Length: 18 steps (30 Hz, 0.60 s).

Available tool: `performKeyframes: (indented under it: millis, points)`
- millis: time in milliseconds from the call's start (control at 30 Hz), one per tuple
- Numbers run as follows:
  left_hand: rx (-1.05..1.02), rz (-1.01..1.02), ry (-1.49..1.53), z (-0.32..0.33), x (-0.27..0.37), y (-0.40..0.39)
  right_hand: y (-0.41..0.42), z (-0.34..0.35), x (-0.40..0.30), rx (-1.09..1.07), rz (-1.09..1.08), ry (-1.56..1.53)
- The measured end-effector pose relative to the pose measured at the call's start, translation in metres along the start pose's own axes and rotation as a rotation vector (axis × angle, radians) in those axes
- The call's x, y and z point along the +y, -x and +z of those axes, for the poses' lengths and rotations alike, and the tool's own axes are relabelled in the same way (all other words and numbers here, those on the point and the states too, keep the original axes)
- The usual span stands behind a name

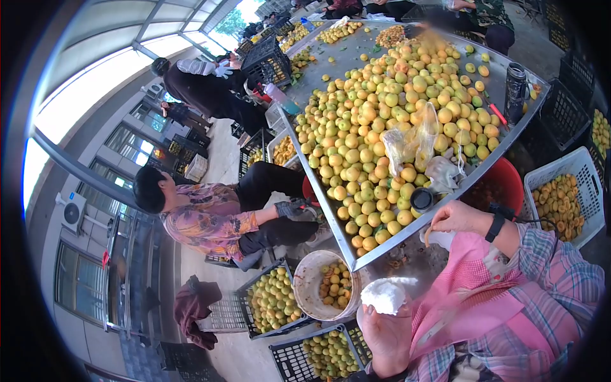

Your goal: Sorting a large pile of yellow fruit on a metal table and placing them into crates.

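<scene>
My left hand [385,334] is raised at the bottom, its fingers around a soft white lump [385,295], too overexposed to identify. My right hand [453,219], with a dark watch [495,227] on its wrist, is by the near rim of the metal table [391,249]. It pinches a thin tan strip [427,237]. Yellow-green apricots [367,153] are heaped on the table. On the heap's near side lie a clear plastic bag [414,138], a pale glove [444,173] and a round black cup or lid [422,198]. My lap is covered by a pink checked apron [470,281].
A black thermos [515,93] and a red-handled tool [497,113] are at the right rim. Nearby are a red tub [506,176], a white crate [592,191] of halved apricots, a white bucket [301,281] and black crates [286,348]. A seated person [210,215] works at left.
</scene>
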<state>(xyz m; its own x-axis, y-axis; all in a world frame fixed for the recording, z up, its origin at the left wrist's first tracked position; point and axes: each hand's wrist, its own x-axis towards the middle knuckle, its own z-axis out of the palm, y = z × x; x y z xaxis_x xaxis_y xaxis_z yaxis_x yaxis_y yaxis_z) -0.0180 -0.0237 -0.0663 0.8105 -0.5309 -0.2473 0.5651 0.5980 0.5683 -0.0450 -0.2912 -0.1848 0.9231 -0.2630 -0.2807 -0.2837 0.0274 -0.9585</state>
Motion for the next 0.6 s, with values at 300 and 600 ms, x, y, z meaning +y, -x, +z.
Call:
performKeyframes:
  millis: [300, 600]
  points:
    - [-0.003, -0.002, -0.005, 0.0002, 0.0004, 0.0015, 0.0033, 0.0013, -0.0039, 0.013, -0.004, 0.042]
    - [-0.063, 0.005, 0.003, -0.0018, 0.0002, 0.0001, 0.0051, 0.0015, -0.0083, 0.031, -0.001, 0.099]
